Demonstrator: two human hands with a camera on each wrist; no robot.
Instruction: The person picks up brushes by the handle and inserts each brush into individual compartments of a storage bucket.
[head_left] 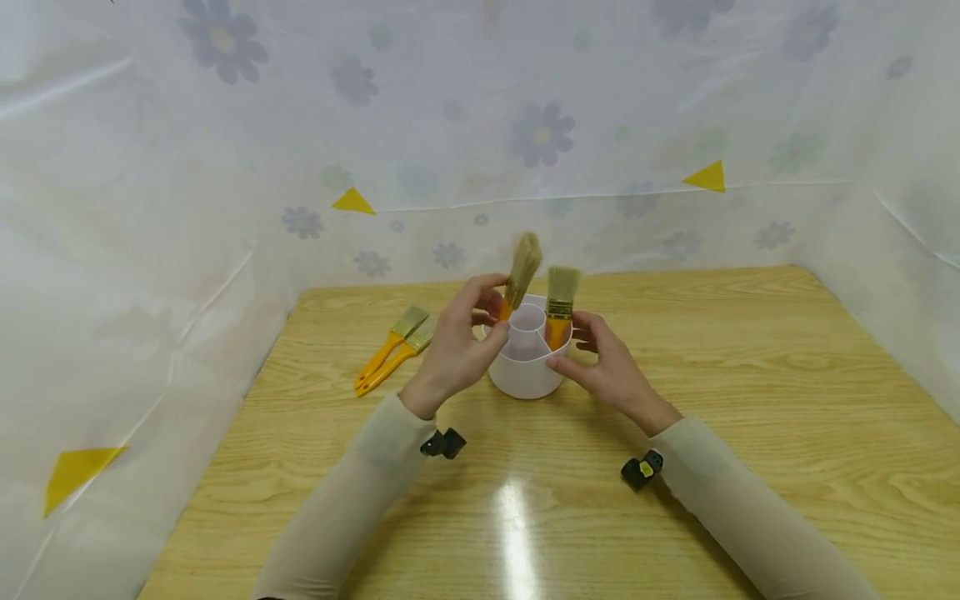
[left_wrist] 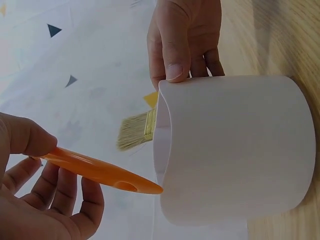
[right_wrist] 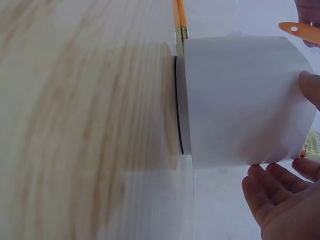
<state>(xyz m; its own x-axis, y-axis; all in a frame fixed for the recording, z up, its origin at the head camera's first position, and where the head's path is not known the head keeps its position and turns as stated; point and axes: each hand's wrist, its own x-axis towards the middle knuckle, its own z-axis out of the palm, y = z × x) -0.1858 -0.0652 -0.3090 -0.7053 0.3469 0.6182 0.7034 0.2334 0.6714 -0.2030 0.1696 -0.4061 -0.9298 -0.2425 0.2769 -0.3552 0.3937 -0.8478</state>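
My left hand (head_left: 487,312) pinches the orange handle of a paintbrush (head_left: 521,271) and holds it bristles up, tilted, over a white round holder (head_left: 525,367) in the middle of the table. In the left wrist view the handle's tip (left_wrist: 135,186) is at the holder's rim (left_wrist: 162,130). My right hand (head_left: 577,342) grips the holder's right side, thumb (left_wrist: 175,65) on the rim. A second brush (head_left: 561,302) stands inside, bristles up. The right wrist view shows the holder's wall (right_wrist: 240,100) with my fingers (right_wrist: 270,185) beside it.
Two more orange-handled brushes (head_left: 393,354) lie side by side on the wooden table (head_left: 750,400), left of the holder. Flowered plastic sheeting (head_left: 150,250) walls the table at the back and on both sides. The holder has a central tube (head_left: 527,321) and compartments.
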